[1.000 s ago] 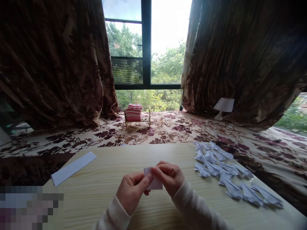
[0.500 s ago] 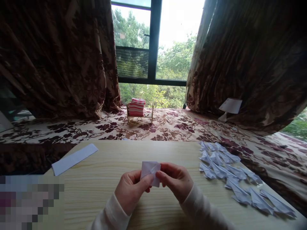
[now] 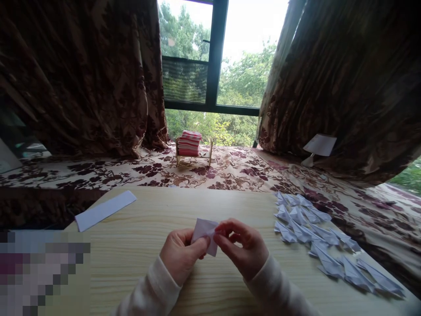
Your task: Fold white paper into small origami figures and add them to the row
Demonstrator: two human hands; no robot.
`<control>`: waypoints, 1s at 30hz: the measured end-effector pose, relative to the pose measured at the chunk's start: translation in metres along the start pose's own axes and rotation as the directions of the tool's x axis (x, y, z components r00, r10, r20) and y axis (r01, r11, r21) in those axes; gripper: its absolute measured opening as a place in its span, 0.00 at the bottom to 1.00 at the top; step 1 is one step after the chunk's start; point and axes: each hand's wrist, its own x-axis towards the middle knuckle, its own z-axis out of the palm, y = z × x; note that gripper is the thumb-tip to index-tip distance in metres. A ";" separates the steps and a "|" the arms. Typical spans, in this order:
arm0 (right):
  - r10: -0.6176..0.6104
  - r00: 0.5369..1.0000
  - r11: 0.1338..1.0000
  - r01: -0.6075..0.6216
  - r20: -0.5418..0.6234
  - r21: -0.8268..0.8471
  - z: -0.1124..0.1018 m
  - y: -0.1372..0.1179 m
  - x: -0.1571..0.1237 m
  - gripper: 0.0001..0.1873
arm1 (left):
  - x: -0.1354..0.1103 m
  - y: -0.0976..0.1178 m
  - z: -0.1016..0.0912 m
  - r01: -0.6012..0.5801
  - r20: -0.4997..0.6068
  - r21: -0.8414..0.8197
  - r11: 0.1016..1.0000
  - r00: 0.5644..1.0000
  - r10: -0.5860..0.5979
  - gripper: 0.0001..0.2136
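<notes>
The left hand (image 3: 182, 254) reaches in from the near left, gripping a small folded paper square (image 3: 202, 228) with its thumb across the front. The right hand (image 3: 245, 248), fingers curled, pinches the square's right edge between thumb and forefinger. Held above the middle of the surface (image 3: 158, 289), the square is about as long as wide, its far edge sloping nearer toward the right. Folded paper pieces (image 3: 325, 261) lie right; a paper strip (image 3: 105, 210) slants far left.

There are two hands (image 3: 180, 252) (image 3: 246, 248), one paper square (image 3: 201, 227), one strip (image 3: 105, 211) and ten-plus folded papers (image 3: 330, 266).
</notes>
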 end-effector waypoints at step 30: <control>-0.370 0.923 0.868 0.383 0.104 -0.315 -0.005 -0.011 -0.002 0.07 | -0.001 0.010 -0.004 0.104 0.105 -0.069 0.992 0.990 -0.096 0.08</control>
